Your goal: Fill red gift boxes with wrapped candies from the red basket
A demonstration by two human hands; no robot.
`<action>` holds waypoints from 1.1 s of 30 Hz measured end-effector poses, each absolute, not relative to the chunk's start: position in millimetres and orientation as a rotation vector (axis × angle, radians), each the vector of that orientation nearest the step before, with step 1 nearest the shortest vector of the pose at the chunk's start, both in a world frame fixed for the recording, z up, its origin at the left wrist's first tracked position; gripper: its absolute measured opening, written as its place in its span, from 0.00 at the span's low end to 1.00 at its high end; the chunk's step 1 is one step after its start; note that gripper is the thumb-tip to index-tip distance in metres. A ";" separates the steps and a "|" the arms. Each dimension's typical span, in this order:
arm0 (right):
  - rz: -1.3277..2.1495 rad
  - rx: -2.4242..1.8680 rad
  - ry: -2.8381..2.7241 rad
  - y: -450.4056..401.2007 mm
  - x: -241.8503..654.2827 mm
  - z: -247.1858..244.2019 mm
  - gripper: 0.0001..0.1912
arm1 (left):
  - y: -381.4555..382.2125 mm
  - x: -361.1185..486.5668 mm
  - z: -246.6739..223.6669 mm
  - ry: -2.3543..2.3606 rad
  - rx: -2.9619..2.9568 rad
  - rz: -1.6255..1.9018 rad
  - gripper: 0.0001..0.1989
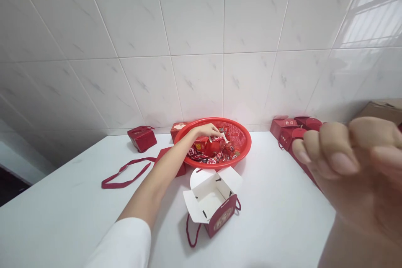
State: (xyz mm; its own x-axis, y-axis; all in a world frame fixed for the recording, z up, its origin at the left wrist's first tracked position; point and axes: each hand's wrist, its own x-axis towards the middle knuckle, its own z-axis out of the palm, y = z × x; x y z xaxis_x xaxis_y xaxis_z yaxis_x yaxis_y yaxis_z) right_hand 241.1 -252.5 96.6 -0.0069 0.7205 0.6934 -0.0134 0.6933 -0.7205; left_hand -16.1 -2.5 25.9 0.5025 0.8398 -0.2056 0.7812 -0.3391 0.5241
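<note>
My left hand [208, 130] reaches into a red plastic basket [246, 138] of wrapped candies [216, 157], its fingers closed on a small white-and-red wrapped candy [223, 137]. Close to the camera on the right, my right hand [351, 155] is raised with its fingers curled; whether anything is inside them is hidden. An open box [220, 220], dark red outside and white inside, stands in front of the basket with its flaps spread and cord handles hanging at its sides. Its inside shows a bare white bottom.
A closed dark red box [142, 138] sits at the back left, near a red ribbon loop [125, 184]. Another red box [180, 169] lies behind my left forearm. Several red boxes [284, 126] line the right, by a cardboard box [381, 111]. A tiled wall [197, 29] rises behind.
</note>
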 end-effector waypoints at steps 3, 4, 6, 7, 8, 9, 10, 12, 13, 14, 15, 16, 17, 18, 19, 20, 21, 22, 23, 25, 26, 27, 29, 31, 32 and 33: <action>0.726 -0.605 -1.324 -244.7 229.4 99.6 0.16 | -25.3 -18.6 37.9 1.175 2.124 0.342 0.22; 0.721 -0.623 -1.311 -241.1 226.0 98.9 0.15 | -32.0 -19.8 40.8 1.130 2.093 0.405 0.21; 0.708 -0.660 -1.314 -233.4 220.4 95.6 0.13 | -43.1 -21.7 44.7 1.067 2.015 0.505 0.20; 0.697 -0.684 -1.323 -229.8 218.3 93.6 0.13 | -47.6 -21.6 46.0 1.051 1.972 0.546 0.20; 0.685 -0.724 -1.342 -226.6 216.4 91.4 0.12 | -51.8 -20.5 47.0 1.041 1.929 0.591 0.20; 0.671 -0.777 -1.375 -223.5 214.5 89.2 0.12 | -56.0 -18.0 48.0 1.021 1.878 0.662 0.21; 0.653 -0.839 -1.416 -220.7 212.6 86.9 0.12 | -60.4 -14.1 49.2 0.984 1.823 0.753 0.21; 0.613 -0.972 -1.503 -214.8 208.4 81.8 0.13 | -71.3 -2.5 53.2 0.869 1.728 0.941 0.22; 0.593 -1.033 -1.540 -211.6 206.1 78.9 0.15 | -77.9 4.7 56.0 0.807 1.698 1.014 0.22; 0.572 -1.089 -1.567 -208.3 203.9 76.0 0.17 | -85.2 12.3 59.3 0.754 1.682 1.062 0.22; 0.553 -1.140 -1.586 -205.0 201.8 73.1 0.18 | -92.7 19.7 62.8 0.716 1.677 1.081 0.22; 0.539 -1.185 -1.594 -201.8 200.0 70.4 0.20 | -100.1 26.6 66.3 0.690 1.678 1.079 0.22; 0.530 -1.213 -1.596 -198.9 198.6 68.3 0.21 | -106.9 32.8 69.4 0.667 1.677 1.068 0.21; 0.524 -1.220 -1.587 -196.4 197.8 66.8 0.21 | -112.7 38.0 71.8 0.641 1.669 1.057 0.21; 0.519 -1.211 -1.566 -194.5 197.5 66.0 0.21 | -117.1 42.1 73.4 0.609 1.651 1.047 0.21; 0.511 -1.192 -1.535 -193.2 197.8 65.8 0.22 | -120.0 45.4 74.2 0.574 1.625 1.040 0.21; 0.500 -1.172 -1.494 -192.3 198.5 66.0 0.22 | -121.6 47.8 74.2 0.539 1.591 1.036 0.21; 0.491 -1.161 -1.456 -191.7 199.6 66.5 0.22 | -122.0 49.8 73.5 0.506 1.554 1.032 0.21; 0.486 -1.164 -1.425 -191.2 200.9 67.0 0.23 | -121.5 51.3 72.6 0.480 1.518 1.026 0.21; 0.485 -1.190 -1.395 -190.0 204.0 67.4 0.25 | -119.7 53.9 70.7 0.443 1.470 1.028 0.20; 0.488 -1.197 -1.392 -189.0 205.6 67.0 0.26 | -119.0 55.0 70.1 0.430 1.458 1.033 0.19; 0.492 -1.196 -1.390 -187.6 207.2 66.3 0.26 | -118.6 56.0 69.7 0.420 1.450 1.034 0.19; 0.501 -1.179 -1.372 -184.3 210.4 64.4 0.27 | -119.1 57.7 69.2 0.412 1.437 1.016 0.19; 0.520 -1.169 -1.347 -181.1 213.2 62.6 0.26 | -120.1 59.2 68.6 0.418 1.422 0.970 0.19; 0.535 -1.169 -1.346 -179.8 214.2 62.1 0.25 | -120.1 59.9 68.1 0.426 1.419 0.948 0.18; 0.550 -1.168 -1.355 -178.9 215.1 62.0 0.24 | -119.3 60.6 67.4 0.430 1.421 0.934 0.18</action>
